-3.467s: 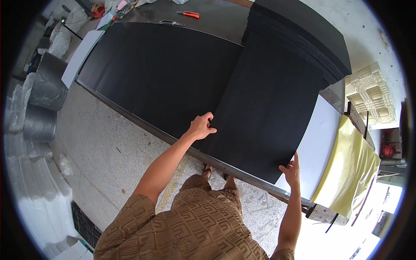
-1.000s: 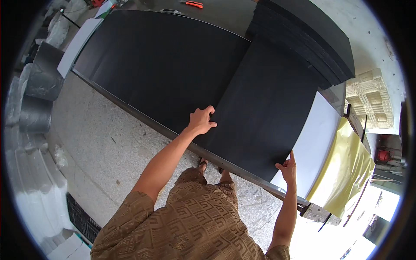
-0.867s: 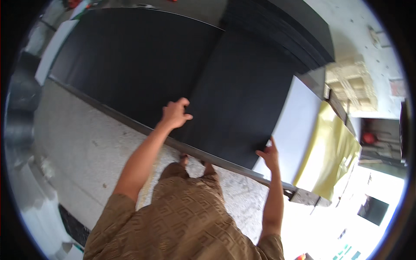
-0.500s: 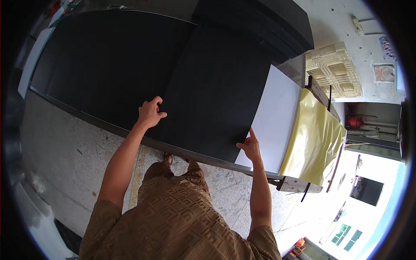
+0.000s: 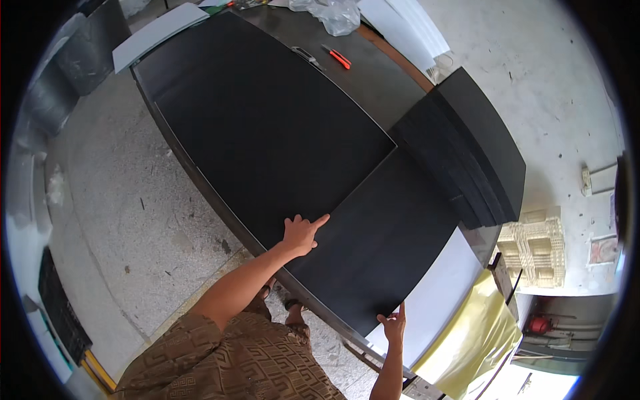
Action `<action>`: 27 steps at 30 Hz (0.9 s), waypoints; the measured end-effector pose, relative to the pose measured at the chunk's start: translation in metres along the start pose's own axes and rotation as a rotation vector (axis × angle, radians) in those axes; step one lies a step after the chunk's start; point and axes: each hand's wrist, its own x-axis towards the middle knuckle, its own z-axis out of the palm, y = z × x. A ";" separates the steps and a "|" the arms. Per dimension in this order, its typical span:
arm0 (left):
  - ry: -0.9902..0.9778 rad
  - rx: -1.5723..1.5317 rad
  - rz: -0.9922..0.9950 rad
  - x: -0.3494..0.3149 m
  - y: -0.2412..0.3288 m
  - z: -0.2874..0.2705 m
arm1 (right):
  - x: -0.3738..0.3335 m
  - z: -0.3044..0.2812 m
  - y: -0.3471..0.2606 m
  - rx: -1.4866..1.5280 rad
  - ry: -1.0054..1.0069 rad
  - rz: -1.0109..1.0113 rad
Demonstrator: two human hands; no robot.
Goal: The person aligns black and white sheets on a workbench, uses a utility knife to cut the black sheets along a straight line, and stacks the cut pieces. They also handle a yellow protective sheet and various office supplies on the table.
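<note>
A black sheet (image 5: 380, 227) lies flat on the table, its left edge meeting a larger black sheet (image 5: 260, 113). My left hand (image 5: 301, 237) rests near the front of that seam, index finger stretched along it and the others loosely bent, holding nothing. At the front right corner of the smaller sheet is my right hand (image 5: 393, 325). Its thumb lies toward the black surface and its index finger points along the edge; the two are apart. Beneath that edge, a white sheet (image 5: 440, 287) shows to the right.
A thick stack of black sheets (image 5: 467, 153) stands at the far right. Beyond the larger sheet lie a red utility knife (image 5: 339, 57), a grey cutter (image 5: 308, 57) and clear plastic (image 5: 337, 15). Yellow sheeting (image 5: 467, 333) drapes over the right end. White panels (image 5: 160, 33) sit far left.
The view has swung, bringing the far table side and knives into sight. My left index finger has straightened and now reaches the seam. My right hand stays at the smaller sheet's right edge.
</note>
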 end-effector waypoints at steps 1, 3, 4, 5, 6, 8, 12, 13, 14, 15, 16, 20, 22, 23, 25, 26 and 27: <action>0.006 0.016 0.009 -0.001 0.001 0.001 | 0.000 -0.001 -0.001 -0.013 0.001 0.006; -0.038 0.033 -0.002 0.000 0.003 0.002 | 0.002 0.000 -0.001 -0.006 -0.009 0.036; -0.065 0.041 0.003 0.002 0.006 0.002 | 0.000 -0.003 -0.001 -0.003 -0.006 0.059; -0.076 0.047 -0.003 0.003 0.008 0.001 | 0.001 -0.002 0.004 0.062 -0.006 0.061; -0.059 0.052 0.003 0.003 0.007 0.003 | 0.003 -0.002 0.007 0.047 -0.002 0.077; -0.030 0.067 0.024 0.003 0.004 0.005 | 0.002 -0.001 0.001 0.024 0.013 0.117; -0.062 0.082 0.006 0.003 0.003 0.002 | 0.001 -0.003 -0.021 -0.088 0.003 0.105; -0.062 0.083 0.002 0.003 0.003 0.001 | 0.002 -0.003 -0.020 -0.100 0.004 0.092; -0.061 0.083 -0.001 0.003 0.004 0.001 | 0.002 -0.004 -0.020 -0.113 0.005 0.079; -0.072 0.086 -0.002 0.004 0.005 0.000 | 0.001 -0.005 -0.020 -0.093 0.007 0.083; -0.083 0.090 -0.007 0.004 0.005 0.001 | 0.000 -0.005 -0.021 -0.073 0.006 0.086; -0.078 0.100 -0.003 0.005 0.004 0.001 | 0.001 -0.004 -0.025 -0.042 0.000 0.053; -0.093 0.110 -0.011 0.005 0.005 0.003 | 0.001 -0.005 -0.023 -0.063 0.005 0.063; -0.100 0.115 -0.015 0.006 0.007 0.003 | 0.001 -0.006 -0.021 -0.073 0.008 0.068; -0.096 0.132 -0.018 0.007 0.010 0.004 | 0.001 -0.008 -0.020 -0.098 0.007 0.092; -0.094 0.141 -0.021 0.008 0.012 0.004 | 0.001 -0.008 -0.020 -0.111 0.005 0.104; -0.079 0.163 -0.010 0.009 0.015 0.004 | 0.003 -0.010 -0.021 -0.115 -0.004 0.114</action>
